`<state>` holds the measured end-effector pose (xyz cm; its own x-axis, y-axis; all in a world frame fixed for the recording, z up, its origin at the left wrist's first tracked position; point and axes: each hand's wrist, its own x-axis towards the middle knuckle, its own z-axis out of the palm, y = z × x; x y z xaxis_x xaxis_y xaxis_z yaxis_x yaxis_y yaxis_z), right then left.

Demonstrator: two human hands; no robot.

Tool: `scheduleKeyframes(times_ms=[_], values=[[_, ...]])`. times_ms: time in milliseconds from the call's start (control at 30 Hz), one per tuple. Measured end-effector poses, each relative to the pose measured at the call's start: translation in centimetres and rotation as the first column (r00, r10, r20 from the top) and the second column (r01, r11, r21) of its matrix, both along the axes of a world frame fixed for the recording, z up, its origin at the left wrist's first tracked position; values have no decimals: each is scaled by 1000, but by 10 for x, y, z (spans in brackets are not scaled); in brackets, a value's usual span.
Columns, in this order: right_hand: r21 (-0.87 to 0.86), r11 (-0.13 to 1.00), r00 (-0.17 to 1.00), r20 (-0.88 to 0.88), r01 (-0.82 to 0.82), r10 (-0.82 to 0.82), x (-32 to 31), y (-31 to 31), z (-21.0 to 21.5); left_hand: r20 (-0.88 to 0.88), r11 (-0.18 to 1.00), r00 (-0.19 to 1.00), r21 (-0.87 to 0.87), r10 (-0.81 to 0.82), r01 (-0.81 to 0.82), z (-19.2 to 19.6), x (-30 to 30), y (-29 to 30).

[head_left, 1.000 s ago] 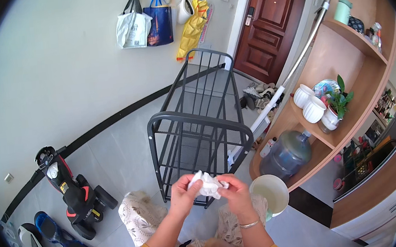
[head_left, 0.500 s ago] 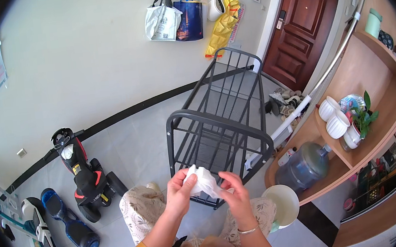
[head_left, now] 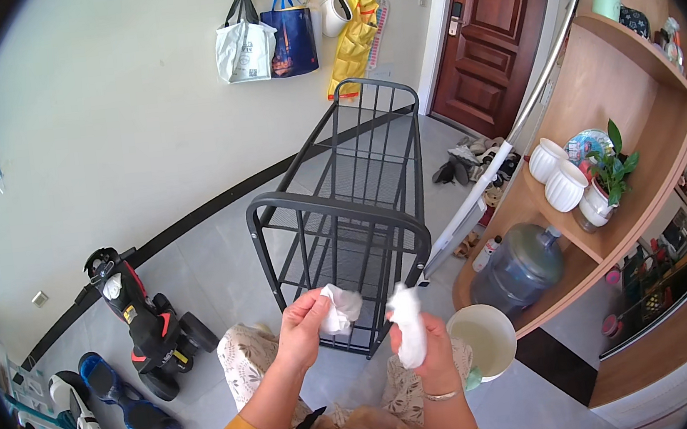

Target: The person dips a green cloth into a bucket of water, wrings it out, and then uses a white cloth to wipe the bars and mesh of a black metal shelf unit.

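Note:
My left hand [head_left: 302,326] pinches a small crumpled white piece of soft material [head_left: 340,309] between thumb and fingers. Closed around a second, longer white bundle [head_left: 408,329] is my right hand [head_left: 430,349], its upper end sticking up above the fingers. I cannot tell whether the two pieces are cloth or tissue. A gap separates them. Both hands are held over my lap, in front of a dark grey metal rack [head_left: 334,207] with barred ends and mesh shelves. My right hand is close to a pale bucket [head_left: 502,333].
A wooden shelf unit [head_left: 637,58] stands at right, with a large water bottle [head_left: 525,267] and white pots [head_left: 565,186]. Left on the floor are a black ride-on toy [head_left: 147,319] and a blue hoverboard [head_left: 124,397]. Shoes [head_left: 472,159] lie by the brown door [head_left: 493,40].
The white material was one bundle between both hands; now each hand holds a separate piece. My right hand has turned and moved outward. The view has shifted slightly right.

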<state>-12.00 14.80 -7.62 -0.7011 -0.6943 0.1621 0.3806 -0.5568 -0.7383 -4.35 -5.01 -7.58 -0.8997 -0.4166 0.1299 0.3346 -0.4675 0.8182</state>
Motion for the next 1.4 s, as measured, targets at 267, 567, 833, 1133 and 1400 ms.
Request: scheduleKeyframes(times_ms=[267,567,833,1133,1400], values=[[268,895,916,-287,356,-279,15,-28,-13,161,936,985,-335,-58,110,8,9,17],[315,852,888,-340,419,-311,11,-21,-22,230,916,973,-388,-13,104,2,11,4],[277,808,797,-499,519,-341,18,-19,-1,247,920,968,-365,-52,142,6,15,-2],[229,731,752,-369,643,-546,11,-3,11,156,988,988,-156,11,13,16,23,-13],[-188,908,923,-16,375,-384,4,-2,9,170,991,977,-21,132,-130,2,19,-26]])
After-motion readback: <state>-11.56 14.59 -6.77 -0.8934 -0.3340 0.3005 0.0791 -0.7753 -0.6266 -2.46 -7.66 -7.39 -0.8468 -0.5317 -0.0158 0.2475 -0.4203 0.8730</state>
